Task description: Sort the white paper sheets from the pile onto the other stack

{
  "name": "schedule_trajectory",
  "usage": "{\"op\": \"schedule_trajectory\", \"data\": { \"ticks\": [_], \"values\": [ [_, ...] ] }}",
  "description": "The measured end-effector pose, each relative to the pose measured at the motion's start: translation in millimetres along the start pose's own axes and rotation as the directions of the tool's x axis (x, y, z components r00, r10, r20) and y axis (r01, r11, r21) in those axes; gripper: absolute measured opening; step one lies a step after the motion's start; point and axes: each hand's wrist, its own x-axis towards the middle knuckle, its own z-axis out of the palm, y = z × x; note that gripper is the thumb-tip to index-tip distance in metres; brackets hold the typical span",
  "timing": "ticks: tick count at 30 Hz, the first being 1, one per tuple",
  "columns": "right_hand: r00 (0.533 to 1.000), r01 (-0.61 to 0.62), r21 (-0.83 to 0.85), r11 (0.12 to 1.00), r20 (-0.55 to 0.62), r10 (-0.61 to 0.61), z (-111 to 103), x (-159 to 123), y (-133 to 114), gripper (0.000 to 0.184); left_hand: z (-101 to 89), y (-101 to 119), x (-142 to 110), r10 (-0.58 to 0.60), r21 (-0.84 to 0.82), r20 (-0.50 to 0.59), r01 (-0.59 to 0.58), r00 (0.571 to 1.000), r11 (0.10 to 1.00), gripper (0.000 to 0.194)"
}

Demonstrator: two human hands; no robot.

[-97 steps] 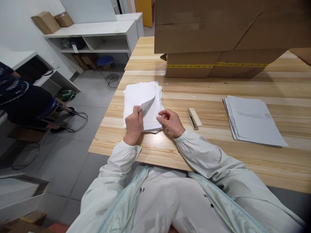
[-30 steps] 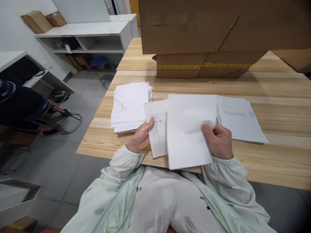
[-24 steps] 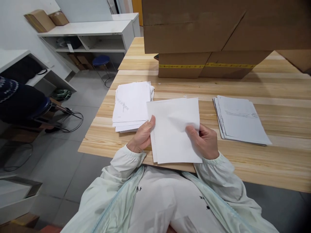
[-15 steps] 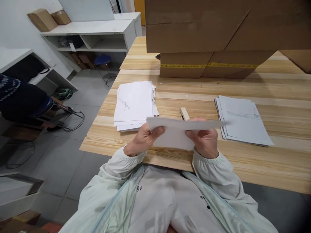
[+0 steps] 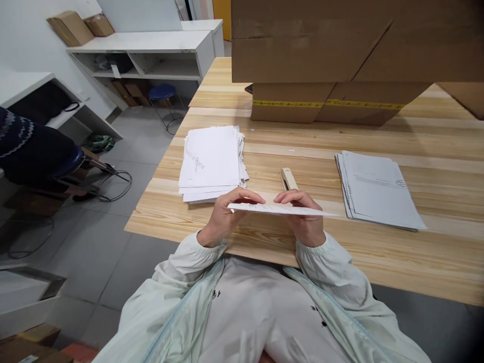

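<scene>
Papers between left and right fingers.

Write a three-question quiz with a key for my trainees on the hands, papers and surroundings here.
1. True or false: the left hand and the right hand both hold the paper.
2. Which lies on the table between the left stack and the right stack? A) scissors; B) stapler; C) mug.
3. Fill in: the tape on the cardboard is ____.

Key: 1 true; 2 B; 3 yellow.
</scene>
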Motion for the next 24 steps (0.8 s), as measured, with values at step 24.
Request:
{"op": "schedule_trajectory", "data": {
  "ticks": [24],
  "values": [
    [0.630, -0.777, -0.239, 0.583, -0.282, 0.724, -132, -70, -8, 0.058, 106.7, -30, -5, -0.684, -0.388, 0.488, 0.836, 0.543, 0.387, 0.057]
  ]
}}
